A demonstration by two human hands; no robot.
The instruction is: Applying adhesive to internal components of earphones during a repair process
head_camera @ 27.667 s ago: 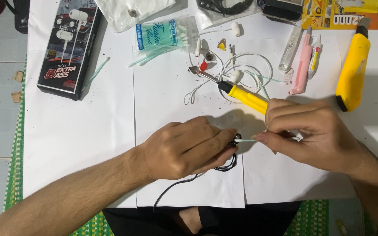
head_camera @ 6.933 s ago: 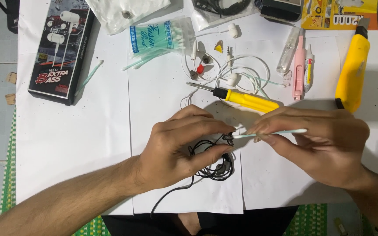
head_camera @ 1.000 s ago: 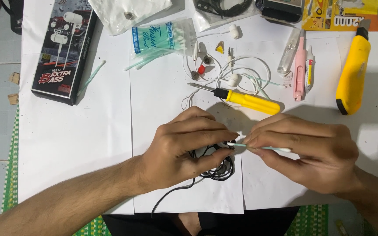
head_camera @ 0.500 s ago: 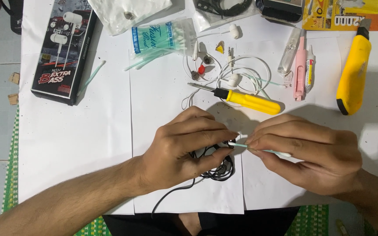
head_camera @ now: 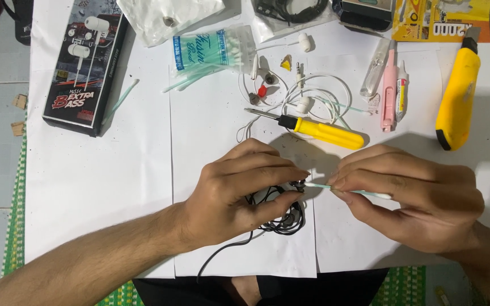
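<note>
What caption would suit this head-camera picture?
Left hand holds black earphones while right hand touches a cotton swab to them.

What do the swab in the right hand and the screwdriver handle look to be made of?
Swab: pale green stick, likely plastic or paper, with a white fibrous tip, probably cotton, pinched by the right hand. Screwdriver: yellow handle with a smooth sheen, apparently hard plastic; the thin grey shaft looks like metal.

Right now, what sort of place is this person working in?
Probably a makeshift home repair spot for earphones, set up on white paper sheets over a tiled floor. A yellow screwdriver, a yellow utility knife and a pack of cotton swabs lie around the hands.
</note>
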